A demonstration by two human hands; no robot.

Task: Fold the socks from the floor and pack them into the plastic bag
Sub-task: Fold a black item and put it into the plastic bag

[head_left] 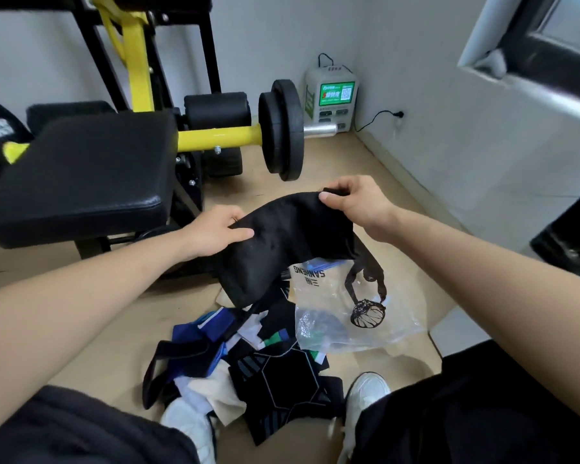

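Note:
I hold a black sock (282, 242) in the air with both hands, above the floor. My left hand (215, 232) grips its left edge, thumb on top. My right hand (355, 202) pinches its upper right end. The sock sags between them and its lower part hangs down. Below it lies a pile of socks (248, 360), black, blue, white and cream ones, several in all. To the right of the pile the clear plastic bag (342, 309) with black print lies flat on the floor.
A black and yellow gym bench (81, 175) with a weight plate (282, 128) stands at the left and back. A white charging box (332, 98) sits in the corner. My white shoes (365, 396) flank the pile. The wall runs along the right.

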